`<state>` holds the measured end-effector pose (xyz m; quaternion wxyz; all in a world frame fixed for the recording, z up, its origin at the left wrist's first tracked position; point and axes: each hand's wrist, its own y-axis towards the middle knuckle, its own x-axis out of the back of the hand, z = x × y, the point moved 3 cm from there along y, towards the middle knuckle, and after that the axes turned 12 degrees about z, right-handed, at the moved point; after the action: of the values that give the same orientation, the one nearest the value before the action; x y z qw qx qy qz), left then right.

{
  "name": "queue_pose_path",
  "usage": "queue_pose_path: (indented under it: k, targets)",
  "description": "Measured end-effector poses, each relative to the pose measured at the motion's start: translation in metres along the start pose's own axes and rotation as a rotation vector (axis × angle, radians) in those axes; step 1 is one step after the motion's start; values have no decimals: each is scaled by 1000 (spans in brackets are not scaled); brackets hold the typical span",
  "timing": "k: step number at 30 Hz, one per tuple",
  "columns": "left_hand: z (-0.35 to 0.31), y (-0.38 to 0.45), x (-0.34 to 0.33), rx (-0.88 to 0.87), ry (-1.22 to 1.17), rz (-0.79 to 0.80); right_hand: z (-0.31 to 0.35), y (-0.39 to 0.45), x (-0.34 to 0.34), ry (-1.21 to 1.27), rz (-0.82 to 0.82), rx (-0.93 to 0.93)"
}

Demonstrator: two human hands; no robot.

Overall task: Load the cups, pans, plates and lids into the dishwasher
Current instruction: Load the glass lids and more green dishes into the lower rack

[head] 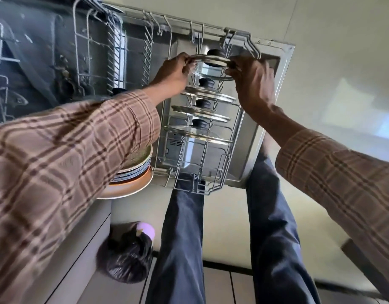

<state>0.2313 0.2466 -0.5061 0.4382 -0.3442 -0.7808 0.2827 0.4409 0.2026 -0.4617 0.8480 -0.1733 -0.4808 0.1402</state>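
Below both hands, pulled out over the open dishwasher door: lower rack of thin grey wire, with upright tines in rows. Beyond the left hand, a second wire rack, blurred, contents not clear.

Under the left forearm, a stack of pans and plates on the table, round, with an orange-brown glossy pan at the bottom; not yet loaded.

Nearer to the body than the hands, three lids already standing on edge between the tines, one behind the other: nearest lid, middle lid, farther lid. All round, clear glass with a shiny metal rim and a black knob.

Between the hands, fourth lid, same kind, held just beyond the farther lid, over the far part of the rack. Left hand pinching the rim on its side, fingers curled around the edge. Right hand gripping the opposite rim with thumb and first fingers; other fingers loose, a little blurred.

Step in hand, as a judgement: loading of the lids, fourth one about to be seated. Next move probably: lower the lid between two free tines, parallel to the others, knob toward the same side, then release. Smooth glass and thin rim, so likely slippery; risk of knocking against the neighbour lid.

Beside the left leg, a dark plastic bag on the floor.
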Motion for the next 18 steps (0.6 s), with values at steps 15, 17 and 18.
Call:
queue_pose_path:
  k: [15, 17, 18]
  targets:
    - [2, 21, 0, 102, 4, 55, -11, 14, -10, 27, 53, -7]
    - [3, 22, -1, 130, 4, 107, -13, 16, -19, 3, 82, -21]
    - [4, 23, -1, 147, 11, 126, -14, 17, -23, -1, 103, -37]
